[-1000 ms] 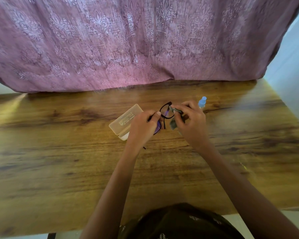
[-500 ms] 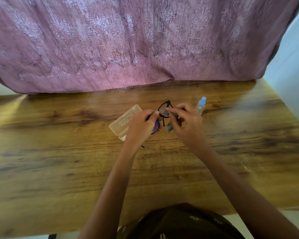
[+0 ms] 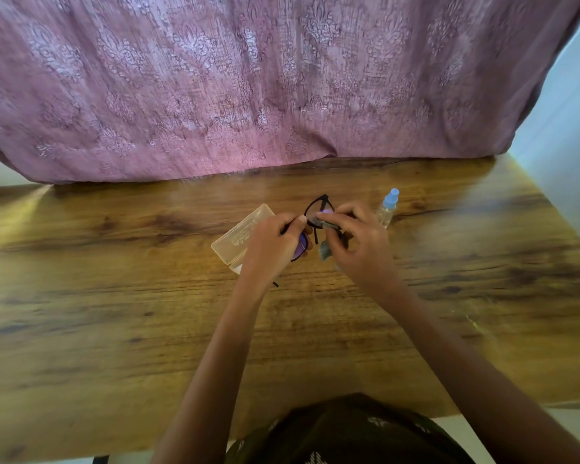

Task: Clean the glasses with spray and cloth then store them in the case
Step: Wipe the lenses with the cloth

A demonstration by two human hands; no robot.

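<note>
We see the left hand [image 3: 269,249] pinching one pair of glasses [image 3: 318,214] by the near rim; the right hand [image 3: 359,244] pinches one cloth [image 3: 325,251] onto the far lens. One case [image 3: 241,234] lies just left of the glasses, one spray bottle [image 3: 387,209] just right.

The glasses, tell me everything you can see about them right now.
The glasses have a thin black frame, plastic by the look of it. One lens shows a purple sheen beside the left hand, which grips that side. The other rim sticks up, tilted away from the person, above the right hand, which presses a small grey cloth to that lens. A dark temple tip pokes out below the left wrist. They are held above the table, between the case and the spray bottle.
</note>
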